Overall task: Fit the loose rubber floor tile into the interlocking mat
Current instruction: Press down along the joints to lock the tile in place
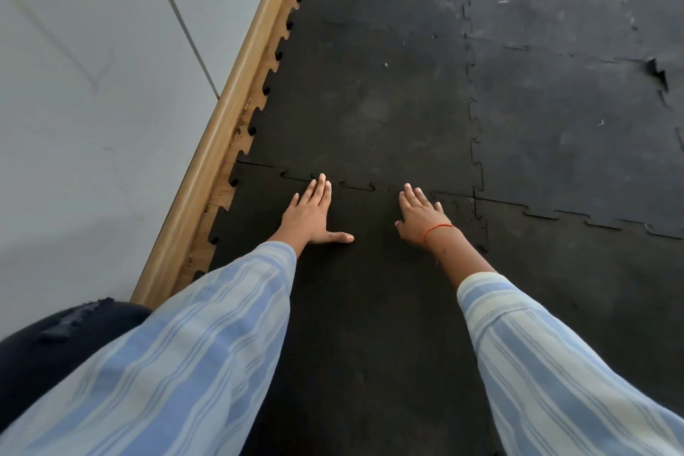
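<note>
A black rubber floor tile [370, 307] lies flat under both my hands, its toothed far edge meeting the interlocking mat [370, 104] ahead. My left hand [314, 213] rests palm down on the tile, fingers spread, fingertips at the puzzle seam [357, 186]. My right hand [420, 213] is also flat on the tile, fingertips near the seam, an orange thread around its wrist. Neither hand holds anything. The seam looks partly raised to the left of centre.
A wooden skirting [222, 130] and grey wall [92, 85] run along the left, beside the mat's toothed edge. More joined tiles [573, 141] lie to the right, one with a lifted corner [657, 72]. My dark-clothed knee [55, 344] is at the lower left.
</note>
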{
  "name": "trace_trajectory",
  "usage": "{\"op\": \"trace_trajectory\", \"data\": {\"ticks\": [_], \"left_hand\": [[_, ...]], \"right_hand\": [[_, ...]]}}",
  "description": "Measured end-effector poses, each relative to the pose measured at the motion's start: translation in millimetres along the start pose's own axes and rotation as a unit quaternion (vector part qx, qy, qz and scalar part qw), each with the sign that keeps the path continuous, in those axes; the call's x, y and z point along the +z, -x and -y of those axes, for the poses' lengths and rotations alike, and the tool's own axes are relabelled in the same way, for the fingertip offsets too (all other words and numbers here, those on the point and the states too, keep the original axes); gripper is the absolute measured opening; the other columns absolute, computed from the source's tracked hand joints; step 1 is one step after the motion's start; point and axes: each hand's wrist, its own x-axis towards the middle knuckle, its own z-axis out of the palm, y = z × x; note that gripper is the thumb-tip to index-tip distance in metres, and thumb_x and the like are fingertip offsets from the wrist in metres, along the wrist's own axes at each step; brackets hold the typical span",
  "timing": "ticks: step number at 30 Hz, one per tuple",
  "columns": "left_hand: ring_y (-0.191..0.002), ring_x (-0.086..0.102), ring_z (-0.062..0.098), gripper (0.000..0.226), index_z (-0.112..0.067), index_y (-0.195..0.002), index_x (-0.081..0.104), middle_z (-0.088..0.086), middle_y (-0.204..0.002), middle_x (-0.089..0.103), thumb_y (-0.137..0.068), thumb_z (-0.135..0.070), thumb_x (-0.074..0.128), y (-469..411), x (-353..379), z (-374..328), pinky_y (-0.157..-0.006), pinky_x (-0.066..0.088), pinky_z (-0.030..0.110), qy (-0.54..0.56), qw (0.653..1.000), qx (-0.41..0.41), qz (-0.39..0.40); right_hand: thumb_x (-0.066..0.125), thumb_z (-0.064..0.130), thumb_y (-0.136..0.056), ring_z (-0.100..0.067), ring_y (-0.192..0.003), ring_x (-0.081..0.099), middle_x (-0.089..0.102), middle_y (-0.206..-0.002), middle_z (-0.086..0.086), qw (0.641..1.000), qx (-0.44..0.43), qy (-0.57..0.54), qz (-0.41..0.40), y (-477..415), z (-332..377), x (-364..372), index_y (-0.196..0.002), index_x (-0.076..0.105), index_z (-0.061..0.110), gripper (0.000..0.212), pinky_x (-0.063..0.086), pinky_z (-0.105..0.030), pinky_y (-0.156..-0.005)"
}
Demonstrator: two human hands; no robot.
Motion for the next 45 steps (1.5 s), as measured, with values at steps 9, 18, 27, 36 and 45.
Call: {"op": "trace_trajectory", "data": {"ticks": [9, 18, 27, 36, 45], "left_hand": [[-0.145, -0.015, 0.019, 0.103, -0.017, -0.149, -0.017, 0.000, -0.156, -0.027, -0.086, -0.064, 0.049, -3, -9, 28, -0.117, 0.005, 0.047, -0.025, 0.998, 0.053, 0.030], [-0.145, -0.017, 0.023, 0.122, -0.020, -0.149, -0.019, 0.007, -0.156, -0.027, -0.061, -0.095, 0.019, 2, 23, 86, -0.116, -0.006, 0.043, 0.023, 0.978, -0.127, -0.163], [-0.145, -0.018, 0.022, 0.127, -0.021, -0.149, -0.018, 0.004, -0.157, -0.026, -0.058, -0.096, 0.029, 5, 7, 89, -0.116, -0.003, 0.050, 0.049, 0.983, -0.142, -0.103], [-0.141, -0.026, 0.029, 0.142, -0.021, -0.146, -0.027, 0.010, -0.153, -0.034, -0.037, -0.103, 0.010, 9, 13, 95, -0.113, -0.007, 0.054, 0.055, 0.980, -0.172, -0.079], [-0.144, -0.021, 0.018, 0.099, -0.022, -0.149, -0.018, -0.001, -0.155, -0.029, -0.077, -0.084, 0.012, -9, 28, -11, -0.113, -0.012, 0.049, -0.021, 0.995, 0.028, -0.091]], "right_hand": [[0.043, 0.012, -0.095, -0.017, -0.148, -0.011, -0.016, -0.161, 0.004, 0.994, -0.102, -0.018, 0.037, -25, 79, 5, -0.153, -0.004, 0.016, 0.074, 0.007, -0.049, -0.119], [0.017, 0.047, -0.099, -0.015, -0.147, -0.017, -0.015, -0.160, 0.011, 0.984, -0.152, 0.018, -0.090, -52, 104, 37, -0.151, -0.006, 0.030, 0.060, -0.008, -0.056, -0.115], [0.018, 0.054, -0.098, -0.012, -0.147, -0.016, -0.016, -0.159, 0.014, 0.986, -0.140, 0.015, -0.086, -60, 101, 37, -0.150, -0.008, 0.034, 0.062, -0.008, -0.051, -0.117], [0.015, 0.071, -0.088, -0.013, -0.147, -0.015, -0.014, -0.160, 0.011, 0.986, 0.021, -0.057, -0.158, -7, -7, 64, -0.150, -0.007, 0.034, 0.076, -0.007, -0.044, -0.119], [0.016, 0.067, -0.090, -0.011, -0.146, -0.016, -0.016, -0.160, 0.005, 0.982, 0.069, -0.090, -0.151, 7, -53, 63, -0.151, -0.009, 0.021, 0.080, -0.006, -0.043, -0.121]]}}
